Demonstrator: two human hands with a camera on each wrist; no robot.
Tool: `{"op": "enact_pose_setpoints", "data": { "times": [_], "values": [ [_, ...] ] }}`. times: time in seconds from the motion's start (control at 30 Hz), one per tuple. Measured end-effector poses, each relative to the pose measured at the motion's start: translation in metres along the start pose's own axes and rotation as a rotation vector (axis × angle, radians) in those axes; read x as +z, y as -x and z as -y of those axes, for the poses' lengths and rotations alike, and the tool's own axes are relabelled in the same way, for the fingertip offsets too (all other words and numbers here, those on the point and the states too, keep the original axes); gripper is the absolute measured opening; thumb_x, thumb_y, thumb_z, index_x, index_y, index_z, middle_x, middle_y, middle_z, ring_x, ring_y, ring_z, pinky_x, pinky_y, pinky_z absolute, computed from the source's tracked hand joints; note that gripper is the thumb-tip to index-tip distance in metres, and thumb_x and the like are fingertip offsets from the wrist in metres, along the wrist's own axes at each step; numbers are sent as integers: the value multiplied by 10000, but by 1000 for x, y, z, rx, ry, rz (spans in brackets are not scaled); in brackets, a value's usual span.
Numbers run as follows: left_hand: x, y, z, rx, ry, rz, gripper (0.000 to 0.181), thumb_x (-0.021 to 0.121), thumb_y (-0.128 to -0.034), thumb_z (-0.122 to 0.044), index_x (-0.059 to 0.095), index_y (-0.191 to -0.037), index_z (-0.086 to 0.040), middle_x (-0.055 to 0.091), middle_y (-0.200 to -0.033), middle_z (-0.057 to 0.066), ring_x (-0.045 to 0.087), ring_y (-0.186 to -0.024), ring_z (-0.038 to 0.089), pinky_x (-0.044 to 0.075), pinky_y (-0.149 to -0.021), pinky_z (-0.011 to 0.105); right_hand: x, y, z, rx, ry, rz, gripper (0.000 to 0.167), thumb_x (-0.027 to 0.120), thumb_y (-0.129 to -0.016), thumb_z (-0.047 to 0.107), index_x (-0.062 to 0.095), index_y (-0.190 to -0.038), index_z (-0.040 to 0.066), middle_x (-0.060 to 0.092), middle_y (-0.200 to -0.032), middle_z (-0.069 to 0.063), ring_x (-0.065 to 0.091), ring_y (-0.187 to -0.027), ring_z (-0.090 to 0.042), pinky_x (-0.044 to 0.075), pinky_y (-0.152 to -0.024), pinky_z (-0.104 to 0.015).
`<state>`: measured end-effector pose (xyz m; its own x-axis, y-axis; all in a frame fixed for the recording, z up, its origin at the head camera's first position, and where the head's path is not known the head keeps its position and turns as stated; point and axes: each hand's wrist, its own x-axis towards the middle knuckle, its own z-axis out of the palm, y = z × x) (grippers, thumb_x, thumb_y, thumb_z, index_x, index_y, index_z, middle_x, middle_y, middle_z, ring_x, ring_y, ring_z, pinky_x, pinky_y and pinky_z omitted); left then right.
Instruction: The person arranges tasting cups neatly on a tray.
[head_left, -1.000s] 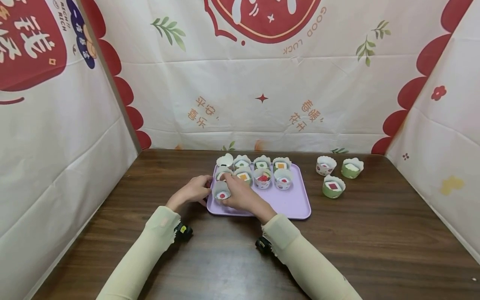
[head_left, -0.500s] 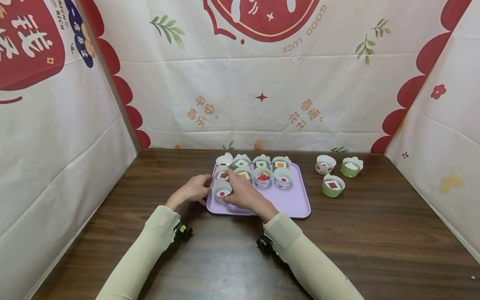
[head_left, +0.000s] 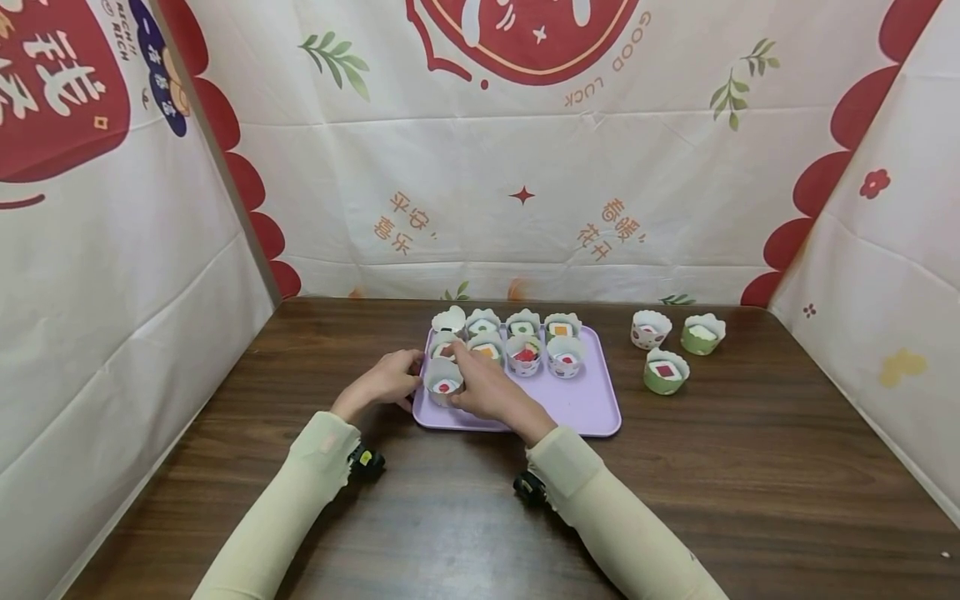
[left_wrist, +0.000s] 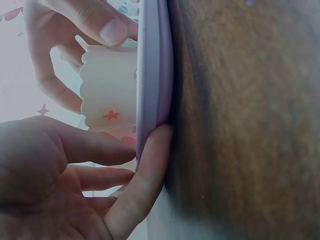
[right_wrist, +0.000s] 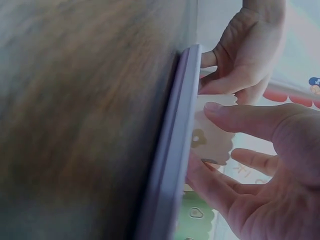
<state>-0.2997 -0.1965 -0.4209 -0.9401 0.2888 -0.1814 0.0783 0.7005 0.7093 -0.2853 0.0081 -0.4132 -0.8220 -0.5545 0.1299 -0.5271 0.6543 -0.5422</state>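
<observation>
A lilac tray (head_left: pixel 581 410) holds two rows of paper baking cups with small white, green and colourful fillings. My left hand (head_left: pixel 386 380) is at the tray's left side, and in the left wrist view its fingers pinch the tray rim (left_wrist: pixel 149 75) from above and below. My right hand (head_left: pixel 491 387) holds a pale baking cup (head_left: pixel 444 383) with a red-centred filling by its sides, at the tray's front left. In the right wrist view the thumb lies on this cup's wall (right_wrist: pixel 212 132). The right hand partly hides the cups (head_left: pixel 487 350) behind it.
Three more filled baking cups stand on the wooden table right of the tray: a dotted white one (head_left: pixel 650 330), a green one (head_left: pixel 702 335) and a green one with a dark red square (head_left: pixel 666 372). Printed cloth (head_left: pixel 480 167) walls the table's back and sides.
My right hand has shifted very slightly to the right around the front-left cup. The left hand stays at the tray's edge, and the other cups have not moved.
</observation>
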Motion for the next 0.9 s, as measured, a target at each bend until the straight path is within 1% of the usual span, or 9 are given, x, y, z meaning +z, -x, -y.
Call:
{"op": "enact_pose_setpoints", "data": {
  "times": [0.1,0.2,0.3,0.37,0.5,0.63,0.77,0.9],
  "values": [
    [0,0,1,2,3,2,505,524,-931,46,483,-1433,87,605,-1112,225,685,-851,275,645,-605,339,-3,1,0,-19,-4,-7,627,836,-824,83,512,-1361,72,677,-1234,-178,616,-1175,-350,534,-994,-486],
    [0,-1,1,-3,9,2,507,521,-933,46,480,-1437,85,604,-1123,229,687,-871,285,647,-612,343,-8,3,1,-29,-14,-7,616,828,-807,52,530,-1346,66,687,-1254,-184,613,-1207,-357,525,-1013,-491],
    [1,-1,1,-7,21,5,515,521,-935,45,470,-1445,89,603,-1140,235,687,-889,288,648,-615,347,-15,5,2,-13,-21,-1,611,836,-808,69,545,-1346,81,706,-1237,-162,621,-1191,-342,528,-988,-482],
    [1,-1,1,-11,23,3,521,521,-939,41,462,-1455,89,599,-1153,238,688,-894,290,648,-615,345,-20,7,2,-17,-27,-8,621,855,-809,106,549,-1349,80,708,-1218,-155,628,-1168,-336,533,-963,-473],
    [1,-1,0,-13,24,0,521,525,-954,26,451,-1465,91,585,-1189,250,687,-907,297,648,-617,338,-32,14,-2,-55,-22,-45,678,887,-808,184,540,-1375,47,684,-1214,-176,651,-1121,-337,549,-915,-454],
    [1,-1,-1,-26,21,1,523,530,-966,9,440,-1475,90,574,-1227,258,683,-929,300,648,-621,337,-46,24,-12,-73,-36,-72,693,893,-809,205,542,-1385,46,666,-1247,-175,671,-1121,-323,594,-890,-423],
    [1,1,-1,-35,18,4,536,532,-963,11,431,-1485,89,574,-1223,252,672,-943,294,648,-623,336,-60,37,-29,-95,-110,-78,709,894,-803,161,531,-1395,18,656,-1257,-192,683,-1132,-339,635,-861,-376],
    [1,1,0,-31,19,4,546,527,-951,17,430,-1483,92,577,-1204,250,674,-942,297,648,-623,337,-78,53,-50,-107,-143,-100,705,890,-800,123,526,-1389,-11,669,-1234,-221,689,-1122,-384,642,-855,-406]
  ]
}}
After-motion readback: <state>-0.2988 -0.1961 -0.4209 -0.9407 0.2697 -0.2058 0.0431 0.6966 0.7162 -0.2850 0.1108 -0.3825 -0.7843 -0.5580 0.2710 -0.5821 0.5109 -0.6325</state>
